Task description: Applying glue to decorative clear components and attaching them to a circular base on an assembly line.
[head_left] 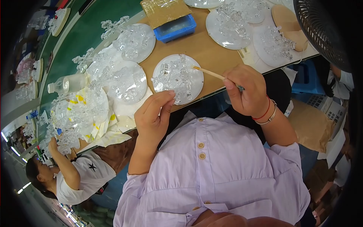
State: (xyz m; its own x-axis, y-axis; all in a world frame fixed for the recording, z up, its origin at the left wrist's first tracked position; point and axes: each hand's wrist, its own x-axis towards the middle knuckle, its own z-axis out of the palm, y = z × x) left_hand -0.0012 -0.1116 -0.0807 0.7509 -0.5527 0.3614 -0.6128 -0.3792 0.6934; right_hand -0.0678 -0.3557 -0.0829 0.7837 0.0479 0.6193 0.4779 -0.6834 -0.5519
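A round white disc (197, 86) bearing clear, glossy plastic ornaments (176, 77) lies on the brown board in front of me. At its near left edge, my left hand (152, 115) is closed, with thumb and forefinger gripping the rim beside the clear pieces. My right hand (246, 90) has its fingers closed round a thin pale wooden stick (211, 73) with a darker tip. That tip touches or hovers just over the disc's upper right part; I cannot tell which.
More discs with clear ornaments (128, 81) crowd the left, beside a clear bottle (70, 84) and yellow-marked papers (102, 126). Behind the disc stands a blue tray (175, 28) with a cardboard box. A dark fan (321, 34) is at far right. Another person (81, 176) works at left.
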